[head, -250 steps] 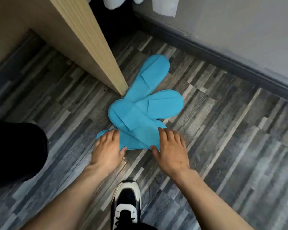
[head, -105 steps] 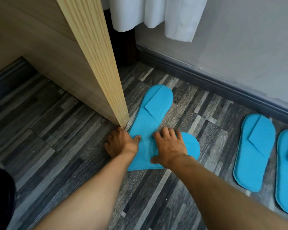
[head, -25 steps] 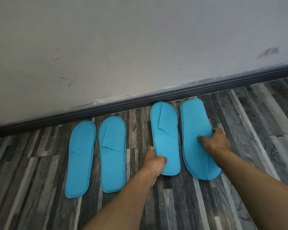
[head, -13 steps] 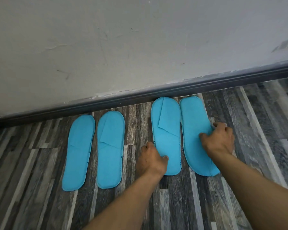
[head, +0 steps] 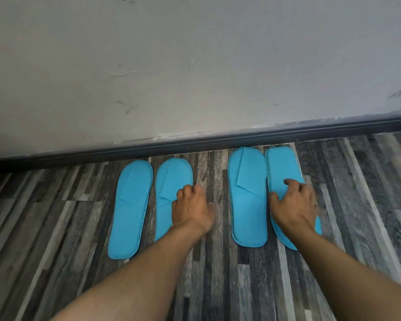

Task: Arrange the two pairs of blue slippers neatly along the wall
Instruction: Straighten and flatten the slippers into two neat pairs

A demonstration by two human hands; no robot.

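The left hand lies flat, fingers spread, on the inner slipper of the left pair, gripping nothing; the right hand presses open-palmed on the outermost right slipper. That slipper's heel angles away from its mate — a careless push could skew it further. Toes sit near the skirting board at the floor's far edge.

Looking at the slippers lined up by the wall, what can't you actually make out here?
- Second slipper: right edge and heel hidden under the left hand and forearm.
- Rightmost slipper: heel half covered by the right hand and forearm.
- Floor near the arms: motion-blurred.
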